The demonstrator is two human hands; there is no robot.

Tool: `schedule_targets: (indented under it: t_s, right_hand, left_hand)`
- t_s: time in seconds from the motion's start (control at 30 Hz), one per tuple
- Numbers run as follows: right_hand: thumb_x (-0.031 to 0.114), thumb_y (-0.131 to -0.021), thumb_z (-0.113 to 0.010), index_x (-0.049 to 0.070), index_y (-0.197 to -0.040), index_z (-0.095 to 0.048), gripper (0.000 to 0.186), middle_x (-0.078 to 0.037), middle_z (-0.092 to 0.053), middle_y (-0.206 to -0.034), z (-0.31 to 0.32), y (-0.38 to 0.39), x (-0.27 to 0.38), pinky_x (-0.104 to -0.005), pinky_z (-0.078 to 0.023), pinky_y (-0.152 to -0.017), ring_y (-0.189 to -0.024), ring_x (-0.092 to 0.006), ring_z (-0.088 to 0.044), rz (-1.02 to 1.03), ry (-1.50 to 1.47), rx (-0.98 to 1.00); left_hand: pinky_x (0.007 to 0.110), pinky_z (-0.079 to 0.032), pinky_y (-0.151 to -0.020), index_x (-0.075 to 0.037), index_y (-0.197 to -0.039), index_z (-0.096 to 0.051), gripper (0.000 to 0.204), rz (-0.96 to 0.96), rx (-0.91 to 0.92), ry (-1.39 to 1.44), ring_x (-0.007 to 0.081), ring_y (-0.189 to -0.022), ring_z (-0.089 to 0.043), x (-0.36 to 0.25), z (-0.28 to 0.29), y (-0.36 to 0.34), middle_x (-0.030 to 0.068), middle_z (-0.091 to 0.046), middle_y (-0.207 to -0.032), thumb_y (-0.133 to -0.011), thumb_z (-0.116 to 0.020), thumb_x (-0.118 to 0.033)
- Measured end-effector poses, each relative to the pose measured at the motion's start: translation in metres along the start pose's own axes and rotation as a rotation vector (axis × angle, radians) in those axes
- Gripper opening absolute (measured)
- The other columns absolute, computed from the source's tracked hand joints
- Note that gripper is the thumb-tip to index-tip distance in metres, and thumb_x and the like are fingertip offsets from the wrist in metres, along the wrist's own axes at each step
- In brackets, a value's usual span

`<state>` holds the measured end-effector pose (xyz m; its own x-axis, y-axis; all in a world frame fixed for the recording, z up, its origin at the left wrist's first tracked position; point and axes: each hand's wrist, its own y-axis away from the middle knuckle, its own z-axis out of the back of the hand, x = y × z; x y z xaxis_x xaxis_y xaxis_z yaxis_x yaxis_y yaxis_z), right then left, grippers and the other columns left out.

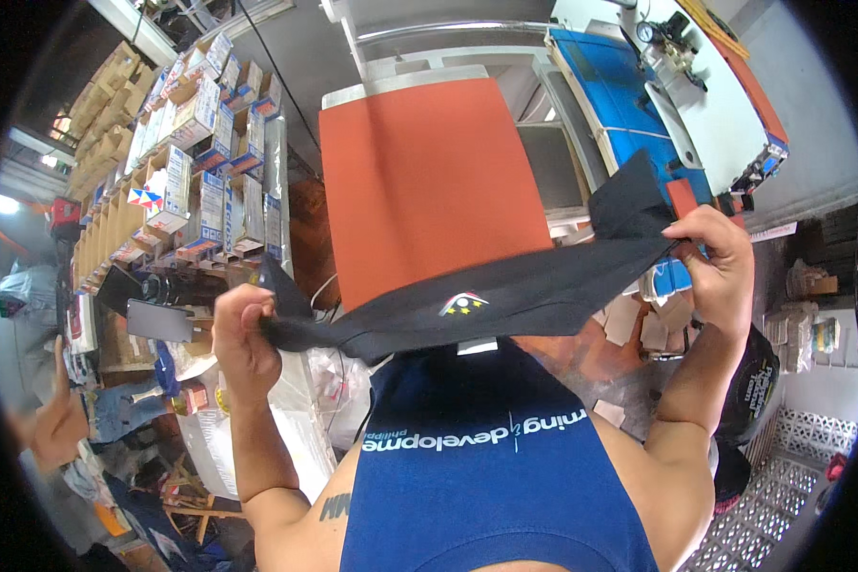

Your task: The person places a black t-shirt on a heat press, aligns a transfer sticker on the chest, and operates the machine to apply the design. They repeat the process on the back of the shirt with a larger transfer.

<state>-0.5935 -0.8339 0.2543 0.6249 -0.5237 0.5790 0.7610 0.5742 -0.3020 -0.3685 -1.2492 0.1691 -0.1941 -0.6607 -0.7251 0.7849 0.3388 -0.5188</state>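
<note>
I hold a black garment (505,296) stretched between both hands above an orange-red flat pad (429,181) of a press. My left hand (243,338) grips its left end in a closed fist. My right hand (720,262) pinches its right end, where the cloth folds upward. A small coloured emblem (463,304) and a white label (477,345) show near the garment's middle. My blue sleeveless top (486,467) fills the lower centre.
Shelves of small cardboard boxes (195,162) stand at the left. A blue and white machine (677,86) sits at the upper right. Another person's hand (52,424) shows at the far left. Bags and clutter lie below the shelves; a metal grate floor (791,477) is at the right.
</note>
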Motion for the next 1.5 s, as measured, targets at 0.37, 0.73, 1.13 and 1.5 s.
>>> schedule_targets:
  t_s: [0.37,0.73,1.13,1.5]
  right_hand:
    - [-0.01,-0.085,-0.069,-0.001,-0.098,-0.068,0.015,-0.002,-0.06,-0.091,0.001,-0.001,-0.031,-0.0224,-0.045,-0.075,-0.081,-0.01,-0.056,-0.053,-0.244,-0.173]
    - [-0.02,-0.063,-0.062,-0.002,-0.085,-0.063,0.029,-0.009,-0.066,-0.083,-0.007,-0.008,-0.018,-0.0309,-0.051,-0.077,-0.081,-0.0212,-0.066,0.111,-0.136,-0.065]
    - [-0.012,-0.067,-0.067,-0.002,-0.091,-0.068,0.026,-0.011,-0.068,-0.086,-0.001,-0.004,-0.017,-0.0343,-0.052,-0.077,-0.084,-0.0258,-0.068,0.03,-0.017,0.053]
    - [0.006,-0.094,-0.062,-0.001,-0.094,-0.065,0.007,-0.009,-0.068,-0.086,-0.012,0.0,-0.048,-0.0289,-0.049,-0.078,-0.082,-0.0172,-0.064,-0.024,-0.041,-0.189]
  left_hand:
    - [0.031,-0.053,-0.07,0.002,-0.104,-0.072,0.042,-0.022,0.098,-0.342,0.021,-0.075,-0.07,-0.014,0.042,0.017,0.0108,-0.072,-0.08,-0.065,-0.084,-0.001]
    - [0.054,-0.046,-0.105,-0.002,-0.077,-0.064,0.017,-0.046,0.061,-0.262,0.0267,-0.087,-0.068,-0.014,0.046,-0.011,0.0087,-0.066,-0.081,-0.067,-0.075,0.006]
    - [0.046,-0.053,-0.091,-0.002,-0.077,-0.067,0.021,0.197,0.291,0.098,0.0216,-0.074,-0.062,-0.005,0.065,-0.006,0.0081,-0.065,-0.076,-0.063,-0.082,-0.004]
    - [0.03,-0.047,-0.073,0.001,-0.084,-0.07,0.008,0.06,-0.153,-0.144,0.0187,-0.075,-0.061,0.015,0.078,0.01,0.007,-0.067,-0.082,-0.079,-0.075,-0.004]
